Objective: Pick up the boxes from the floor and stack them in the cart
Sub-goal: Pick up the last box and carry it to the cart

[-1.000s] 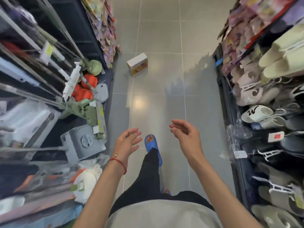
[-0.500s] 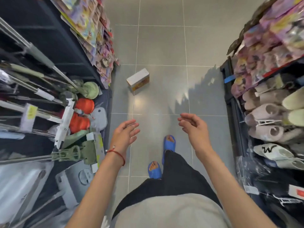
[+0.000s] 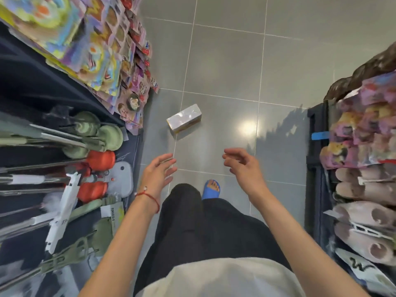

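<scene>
The box [image 3: 184, 117] lies alone on the floor [image 3: 225, 61] ahead of you, at about 1 o'clock from your left hand [image 3: 158, 172] and 11 o'clock from your right hand [image 3: 242, 166]. It is well apart from both. Each hand is empty, with fingers loosely spread and held out in front of your waist. The step in hand looks like the approach, so close the gap with your feet before you bend; your sandal [image 3: 211, 189] is short of the box. The box's long axis runs roughly from 8 to 2 o'clock, so square yourself to it, or turn your wrists, so that one palm meets each short end. Spread your fingers wide and press in evenly from both sides. The wrapping looks glossy and may be slick, so I would slide the fingertips under the bottom edge rather than trust a squeeze alone. The box sits just beside the hanging packets [image 3: 137, 99] at 10 o'clock, and the mops [image 3: 92, 133] jut out at 9 o'clock, so bring your left elbow in as you stoop. The slippers [image 3: 364, 189] at 3 o'clock leave more room on that side. The cart is not in view, so find it before you lift.
</scene>
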`<action>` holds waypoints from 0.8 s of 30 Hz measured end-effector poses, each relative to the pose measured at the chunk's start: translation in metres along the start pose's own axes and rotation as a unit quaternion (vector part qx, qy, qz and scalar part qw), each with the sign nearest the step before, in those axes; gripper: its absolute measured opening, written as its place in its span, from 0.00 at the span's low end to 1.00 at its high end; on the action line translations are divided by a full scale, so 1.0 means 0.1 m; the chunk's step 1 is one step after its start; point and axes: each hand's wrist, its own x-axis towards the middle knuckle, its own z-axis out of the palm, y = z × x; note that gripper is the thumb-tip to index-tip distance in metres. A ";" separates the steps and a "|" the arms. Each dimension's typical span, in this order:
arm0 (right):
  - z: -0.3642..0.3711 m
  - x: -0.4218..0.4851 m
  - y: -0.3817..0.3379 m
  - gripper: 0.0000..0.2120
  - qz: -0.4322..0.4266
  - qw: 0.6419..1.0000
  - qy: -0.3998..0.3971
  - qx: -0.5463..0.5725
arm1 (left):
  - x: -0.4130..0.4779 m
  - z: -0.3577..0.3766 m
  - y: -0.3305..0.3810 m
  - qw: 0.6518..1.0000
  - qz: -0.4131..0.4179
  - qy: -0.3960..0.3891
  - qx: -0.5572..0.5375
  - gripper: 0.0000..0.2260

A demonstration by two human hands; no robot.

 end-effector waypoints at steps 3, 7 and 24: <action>0.15 0.53 -0.27 0.12 0.013 0.999 -0.012 -0.027 | 0.41 0.13 0.36 0.999 -0.026 0.012 -0.014 0.10; 0.40 1.42 -0.56 0.12 0.032 0.997 -0.015 -0.064 | 1.18 0.27 0.78 0.998 -0.066 0.017 -0.006 0.10; 0.92 4.13 -0.48 0.11 0.179 0.976 -0.077 -0.097 | 3.71 0.80 0.88 0.972 -0.207 0.072 -0.089 0.10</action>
